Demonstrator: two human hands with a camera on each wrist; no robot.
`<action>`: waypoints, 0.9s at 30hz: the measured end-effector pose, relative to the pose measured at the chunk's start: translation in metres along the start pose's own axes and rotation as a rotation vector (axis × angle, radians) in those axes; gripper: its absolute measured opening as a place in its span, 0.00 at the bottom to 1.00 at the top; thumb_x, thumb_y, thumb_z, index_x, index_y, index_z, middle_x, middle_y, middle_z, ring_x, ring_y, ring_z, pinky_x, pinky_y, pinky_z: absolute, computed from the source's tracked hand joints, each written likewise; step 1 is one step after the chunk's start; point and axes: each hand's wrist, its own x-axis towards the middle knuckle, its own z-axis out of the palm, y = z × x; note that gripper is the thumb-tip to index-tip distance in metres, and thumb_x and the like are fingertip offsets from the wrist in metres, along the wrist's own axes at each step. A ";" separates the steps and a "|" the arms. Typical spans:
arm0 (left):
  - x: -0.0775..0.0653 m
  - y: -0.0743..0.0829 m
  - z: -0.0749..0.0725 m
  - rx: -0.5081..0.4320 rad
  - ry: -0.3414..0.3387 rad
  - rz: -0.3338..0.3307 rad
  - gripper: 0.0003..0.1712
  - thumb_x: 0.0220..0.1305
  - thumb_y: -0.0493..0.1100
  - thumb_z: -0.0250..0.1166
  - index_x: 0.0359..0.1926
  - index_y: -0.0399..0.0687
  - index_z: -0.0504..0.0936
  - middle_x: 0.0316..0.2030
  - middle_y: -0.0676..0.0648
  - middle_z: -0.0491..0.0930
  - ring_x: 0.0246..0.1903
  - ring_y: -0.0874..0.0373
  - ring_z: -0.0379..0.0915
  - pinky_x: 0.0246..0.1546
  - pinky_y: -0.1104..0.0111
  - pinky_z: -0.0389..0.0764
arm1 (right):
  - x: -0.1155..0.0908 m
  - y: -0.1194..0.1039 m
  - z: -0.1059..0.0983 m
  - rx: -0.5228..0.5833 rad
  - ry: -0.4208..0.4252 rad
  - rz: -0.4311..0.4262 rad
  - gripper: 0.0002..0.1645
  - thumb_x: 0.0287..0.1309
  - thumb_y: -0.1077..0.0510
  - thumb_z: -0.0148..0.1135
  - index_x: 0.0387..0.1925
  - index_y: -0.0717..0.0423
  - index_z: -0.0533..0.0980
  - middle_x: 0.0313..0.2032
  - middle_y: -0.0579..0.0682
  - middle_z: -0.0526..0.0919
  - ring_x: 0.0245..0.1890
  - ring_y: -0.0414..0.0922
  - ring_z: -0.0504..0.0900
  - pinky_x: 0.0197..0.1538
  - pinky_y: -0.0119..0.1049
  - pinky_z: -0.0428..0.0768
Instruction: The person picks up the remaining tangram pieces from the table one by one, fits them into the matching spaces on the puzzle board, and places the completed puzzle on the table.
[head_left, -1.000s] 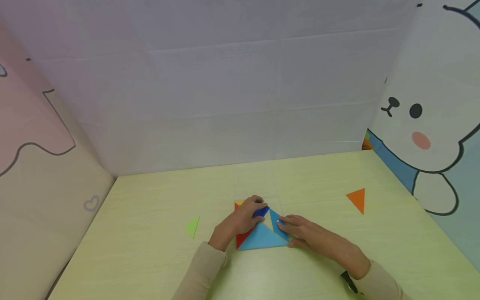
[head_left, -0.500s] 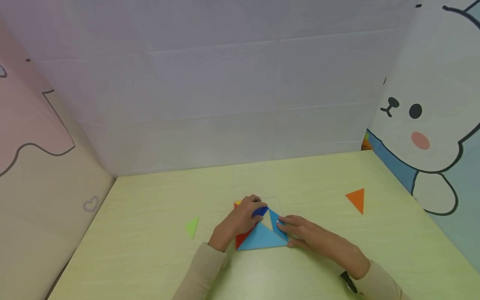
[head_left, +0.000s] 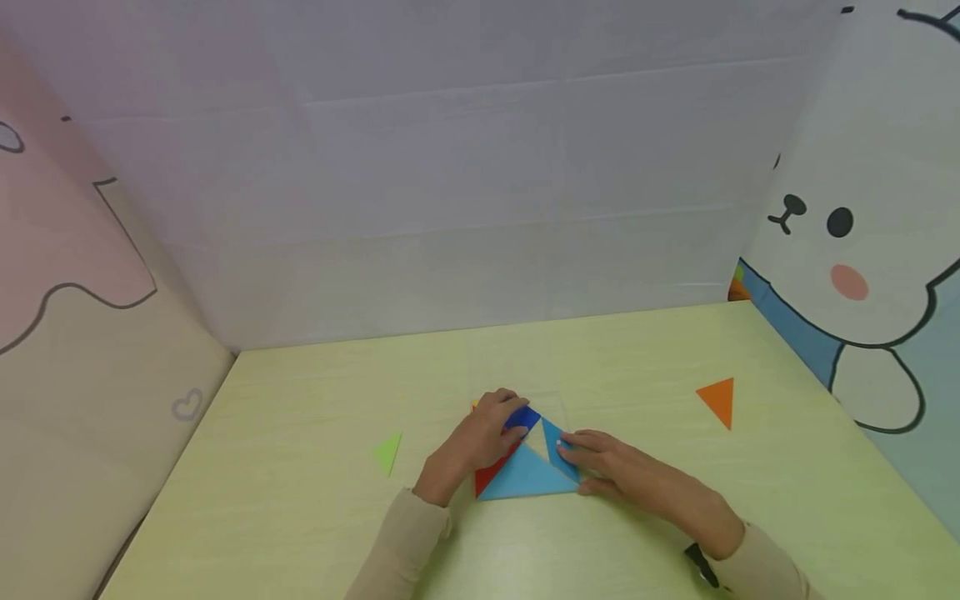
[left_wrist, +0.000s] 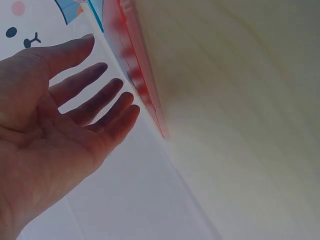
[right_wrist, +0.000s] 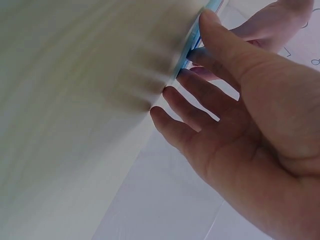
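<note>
Flat tangram pieces lie in a thin clear square tray (head_left: 561, 403) on the table. My left hand (head_left: 476, 440) reaches over the tray's left side, fingertips and thumb resting on a dark blue piece (head_left: 531, 416). Under that hand lies a red triangle (head_left: 492, 477), partly covered, with a sliver of yellow at the back corner. A large light blue triangle (head_left: 525, 477) fills the near side. My right hand (head_left: 626, 468) touches a medium blue piece (head_left: 552, 442) with its fingertips, thumb at the near right corner. In the left wrist view the left hand's fingers (left_wrist: 107, 95) are spread.
A lime green triangle (head_left: 388, 452) lies on the table left of the tray. An orange triangle (head_left: 720, 402) lies farther off to the right. Fabric walls with cartoon prints (head_left: 847, 250) stand around the pale wooden table (head_left: 300, 500).
My left fingertips have drawn back slightly, and more of the dark blue piece shows, its edge shifted. My right hand stays in place on the medium blue piece.
</note>
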 end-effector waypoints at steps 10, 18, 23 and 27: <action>-0.009 -0.001 -0.004 -0.003 0.061 -0.095 0.23 0.73 0.41 0.65 0.64 0.37 0.78 0.57 0.38 0.77 0.59 0.43 0.72 0.58 0.54 0.81 | 0.001 -0.001 -0.001 0.007 -0.007 0.011 0.31 0.72 0.56 0.61 0.69 0.67 0.71 0.71 0.64 0.69 0.69 0.63 0.68 0.66 0.53 0.75; -0.014 -0.004 -0.004 -0.029 0.112 -0.141 0.19 0.71 0.40 0.67 0.59 0.35 0.80 0.50 0.39 0.79 0.50 0.47 0.74 0.48 0.58 0.83 | 0.001 -0.002 -0.002 0.025 -0.019 0.043 0.31 0.72 0.56 0.61 0.70 0.66 0.70 0.71 0.63 0.69 0.69 0.63 0.67 0.66 0.54 0.74; -0.019 -0.004 -0.005 -0.030 0.127 -0.184 0.19 0.71 0.40 0.67 0.57 0.35 0.81 0.48 0.39 0.80 0.49 0.47 0.75 0.46 0.59 0.83 | 0.000 -0.003 -0.002 0.034 -0.033 0.072 0.31 0.72 0.55 0.61 0.71 0.65 0.70 0.72 0.62 0.68 0.70 0.62 0.66 0.67 0.54 0.74; -0.024 -0.002 -0.008 -0.024 0.137 -0.226 0.18 0.70 0.40 0.68 0.57 0.36 0.81 0.48 0.40 0.80 0.49 0.48 0.75 0.46 0.59 0.84 | -0.001 -0.003 -0.002 0.039 -0.036 0.073 0.32 0.72 0.54 0.61 0.71 0.64 0.70 0.72 0.62 0.68 0.70 0.62 0.66 0.67 0.54 0.74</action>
